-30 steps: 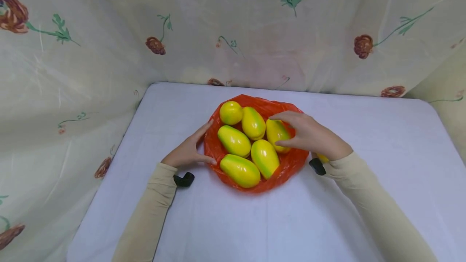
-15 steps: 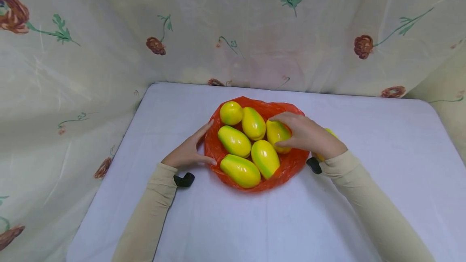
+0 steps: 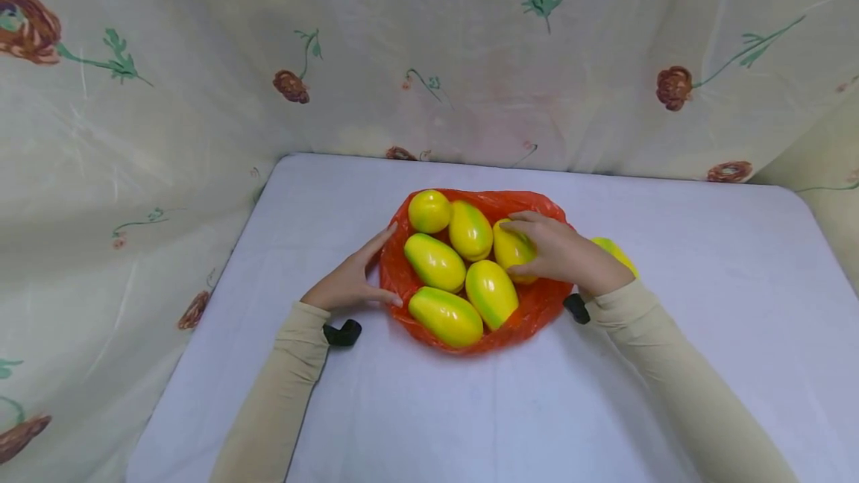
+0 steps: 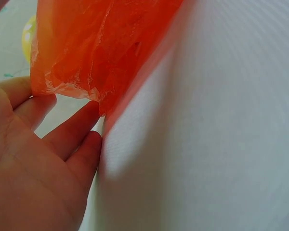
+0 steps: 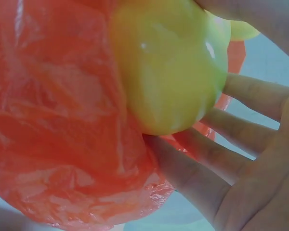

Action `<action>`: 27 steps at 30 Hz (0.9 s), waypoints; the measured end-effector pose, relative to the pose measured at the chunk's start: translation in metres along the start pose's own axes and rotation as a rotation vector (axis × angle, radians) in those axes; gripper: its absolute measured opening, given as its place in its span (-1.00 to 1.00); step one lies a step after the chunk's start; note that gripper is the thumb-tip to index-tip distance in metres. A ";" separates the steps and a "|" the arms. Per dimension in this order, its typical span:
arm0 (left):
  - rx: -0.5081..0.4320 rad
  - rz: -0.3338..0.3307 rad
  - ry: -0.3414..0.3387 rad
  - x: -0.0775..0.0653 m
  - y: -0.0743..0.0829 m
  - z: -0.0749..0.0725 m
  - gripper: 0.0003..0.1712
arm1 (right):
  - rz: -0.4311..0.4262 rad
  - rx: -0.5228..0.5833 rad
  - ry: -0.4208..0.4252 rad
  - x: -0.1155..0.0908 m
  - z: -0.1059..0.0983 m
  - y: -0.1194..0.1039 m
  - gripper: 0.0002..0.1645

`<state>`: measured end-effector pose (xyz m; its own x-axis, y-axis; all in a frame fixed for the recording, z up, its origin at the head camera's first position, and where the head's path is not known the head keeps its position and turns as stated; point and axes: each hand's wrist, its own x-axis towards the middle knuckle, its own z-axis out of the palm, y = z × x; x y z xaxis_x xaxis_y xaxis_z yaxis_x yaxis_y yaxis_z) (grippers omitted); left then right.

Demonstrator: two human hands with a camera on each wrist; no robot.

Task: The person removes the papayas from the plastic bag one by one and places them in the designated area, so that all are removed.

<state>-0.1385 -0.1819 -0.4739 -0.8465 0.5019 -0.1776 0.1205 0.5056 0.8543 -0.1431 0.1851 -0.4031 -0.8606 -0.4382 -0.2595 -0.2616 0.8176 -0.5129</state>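
A red plastic bag (image 3: pixel 394 267) lies wide open on the table, with several glossy yellow-green mangoes (image 3: pixel 436 263) inside. My left hand (image 3: pixel 352 280) rests against the bag's left side, thumb and forefinger spread apart. In the left wrist view its straight fingertips touch the bag's thin plastic (image 4: pixel 101 48). At the right end of the bag, my right hand (image 3: pixel 564 253) grips a mango (image 5: pixel 168 67) between thumb and fingers. The right wrist view has several fingers curved around that fruit's lower side, beside the crinkled bag wall (image 5: pixel 62 120).
Another yellow-green fruit (image 3: pixel 616 253) sits outside the bag, partly hidden behind my right wrist. A white cloth (image 3: pixel 429 416) covers the table. Behind it hangs a pale curtain (image 3: pixel 362 36) with a flower print. Black wrist straps (image 3: pixel 342 333) show on both arms.
My right hand has shifted a little and its fingers sit closer on the mango. The bag's back rim has sunk. More of the fruit outside the bag shows. My left hand stays put.
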 end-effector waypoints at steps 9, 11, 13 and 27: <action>0.017 -0.005 0.006 0.000 0.002 0.000 0.42 | 0.031 0.040 -0.009 0.001 0.003 -0.001 -0.06; 0.016 -0.007 0.005 0.000 0.001 0.000 0.42 | 0.030 0.037 -0.006 0.001 0.004 -0.001 -0.06; 0.012 -0.008 0.003 0.000 0.001 0.000 0.42 | 0.027 0.032 -0.002 0.001 0.005 0.000 -0.06; 0.003 -0.006 0.002 0.000 -0.001 0.001 0.40 | -0.041 0.005 0.052 -0.007 0.008 0.005 -0.08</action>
<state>-0.1379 -0.1819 -0.4752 -0.8484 0.4972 -0.1819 0.1168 0.5109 0.8516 -0.1349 0.1889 -0.4108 -0.8707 -0.4512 -0.1959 -0.2948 0.7974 -0.5265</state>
